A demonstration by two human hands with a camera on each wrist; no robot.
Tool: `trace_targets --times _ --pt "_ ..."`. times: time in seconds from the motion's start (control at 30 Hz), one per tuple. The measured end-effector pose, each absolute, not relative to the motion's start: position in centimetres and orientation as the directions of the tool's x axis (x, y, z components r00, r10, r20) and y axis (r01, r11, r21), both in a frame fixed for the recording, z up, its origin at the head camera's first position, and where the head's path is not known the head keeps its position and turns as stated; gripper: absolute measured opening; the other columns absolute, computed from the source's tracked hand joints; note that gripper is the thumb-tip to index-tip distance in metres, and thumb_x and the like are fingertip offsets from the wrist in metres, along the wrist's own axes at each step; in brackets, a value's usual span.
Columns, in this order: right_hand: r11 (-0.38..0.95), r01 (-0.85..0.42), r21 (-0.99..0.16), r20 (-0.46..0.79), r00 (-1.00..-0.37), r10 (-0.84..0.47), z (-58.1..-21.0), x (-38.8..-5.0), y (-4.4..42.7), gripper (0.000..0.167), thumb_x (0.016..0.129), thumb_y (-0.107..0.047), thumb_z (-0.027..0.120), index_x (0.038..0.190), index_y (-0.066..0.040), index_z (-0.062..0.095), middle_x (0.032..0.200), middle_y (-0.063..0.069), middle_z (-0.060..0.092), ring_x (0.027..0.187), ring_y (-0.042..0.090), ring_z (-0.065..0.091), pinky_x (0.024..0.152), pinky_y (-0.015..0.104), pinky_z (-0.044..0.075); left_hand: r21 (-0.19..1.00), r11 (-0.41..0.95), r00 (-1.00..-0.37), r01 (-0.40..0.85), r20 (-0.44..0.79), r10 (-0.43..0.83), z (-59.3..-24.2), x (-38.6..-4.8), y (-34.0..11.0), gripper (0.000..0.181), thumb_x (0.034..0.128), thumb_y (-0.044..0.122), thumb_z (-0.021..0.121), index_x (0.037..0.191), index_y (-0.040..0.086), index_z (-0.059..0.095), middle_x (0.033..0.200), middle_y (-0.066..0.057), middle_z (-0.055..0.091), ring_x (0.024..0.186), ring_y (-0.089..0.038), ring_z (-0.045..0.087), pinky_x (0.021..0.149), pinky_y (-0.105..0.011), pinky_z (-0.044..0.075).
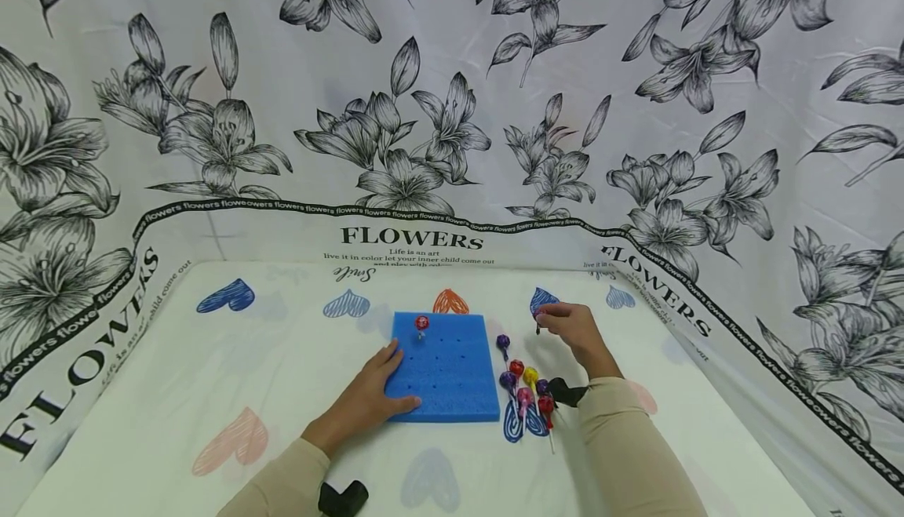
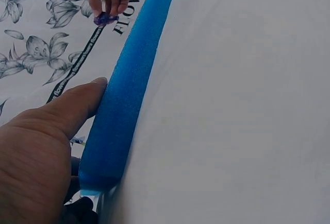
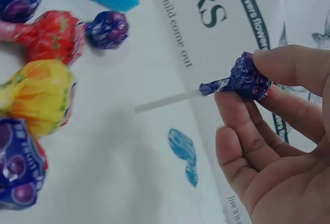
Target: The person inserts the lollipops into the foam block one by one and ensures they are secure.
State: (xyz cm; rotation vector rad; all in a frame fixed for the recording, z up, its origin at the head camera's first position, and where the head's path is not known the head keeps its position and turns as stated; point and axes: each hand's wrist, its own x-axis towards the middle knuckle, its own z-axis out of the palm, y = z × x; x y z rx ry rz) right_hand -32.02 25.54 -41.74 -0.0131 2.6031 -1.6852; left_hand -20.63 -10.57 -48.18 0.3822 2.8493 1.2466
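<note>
A blue foam block with small holes in its top lies flat on the table. My left hand rests at its near left corner, with the fingers along the left side and the thumb on the near part. One red-wrapped lollipop stands upright in the block near its far left corner. Right of the block, my right hand pinches a purple-wrapped lollipop by its candy head, above the table. In the right wrist view its white stick points left, away from the fingers.
Several wrapped lollipops lie right of the block, among them a yellow one, a pink one and a lone purple one farther back. A white cloth with printed hearts covers the table. A flower-printed curtain hangs behind.
</note>
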Motion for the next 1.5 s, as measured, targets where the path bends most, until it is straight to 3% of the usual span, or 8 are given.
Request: trace_targets --times 0.33,0.7,1.07,1.3,1.5 --pt "0.328 -0.018 -0.945 0.012 -1.000 -0.020 -39.2 -31.8 24.9 0.035 0.092 -0.015 0.068 0.122 0.002 0.063 0.120 0.016 0.060 0.108 0.029 0.057 0.100 0.044 0.041 0.718 0.657 -0.969 0.227 0.098 0.228 -48.8 -20.8 -10.8 0.094 0.0779 0.047 0.078 0.147 -0.002 0.036 0.157 -0.012 0.022 0.142 -0.038 0.019 0.108 -0.055 0.026" --pt "0.271 -0.144 -0.952 0.133 -0.989 -0.059 -35.5 -31.0 23.7 0.043 0.091 -0.027 0.070 0.127 -0.005 0.060 0.119 0.012 0.061 0.106 0.027 0.058 0.089 0.029 0.049 0.719 0.657 -0.969 0.226 0.094 0.230 -48.6 -20.7 -10.7 0.093 0.0785 0.047 0.077 0.147 -0.001 0.036 0.157 -0.012 0.022 0.141 -0.038 0.019 0.108 -0.055 0.027" --pt "0.187 -0.286 -0.940 0.270 -0.957 -0.106 -33.1 -29.5 21.7 0.044 0.091 -0.021 0.070 0.128 0.000 0.059 0.118 0.013 0.061 0.103 0.025 0.061 0.093 0.026 0.047 0.724 0.653 -0.970 0.222 0.093 0.227 -48.6 -20.7 -10.6 0.092 0.0788 0.045 0.078 0.146 -0.002 0.037 0.157 -0.011 0.022 0.141 -0.038 0.021 0.108 -0.054 0.028" --pt "0.035 -0.384 -0.923 0.377 -0.918 -0.123 -32.2 -28.4 19.9 0.040 0.090 -0.008 0.070 0.125 0.007 0.059 0.112 0.013 0.063 0.099 0.024 0.061 0.092 0.029 0.049 0.724 0.656 -0.970 0.214 0.075 0.233 -48.5 -20.6 -10.5 0.092 0.0791 0.046 0.077 0.147 -0.001 0.036 0.158 -0.011 0.021 0.141 -0.038 0.021 0.108 -0.054 0.027" --pt "0.000 -0.449 -0.894 0.444 -0.885 -0.137 -32.3 -27.9 17.7 0.037 0.089 -0.005 0.070 0.123 0.008 0.061 0.108 0.013 0.065 0.099 0.022 0.062 0.091 0.031 0.050 0.714 0.664 -0.968 0.222 0.083 0.235 -48.5 -20.8 -10.5 0.093 0.0793 0.047 0.077 0.147 -0.001 0.036 0.158 -0.011 0.020 0.141 -0.038 0.021 0.108 -0.053 0.027"
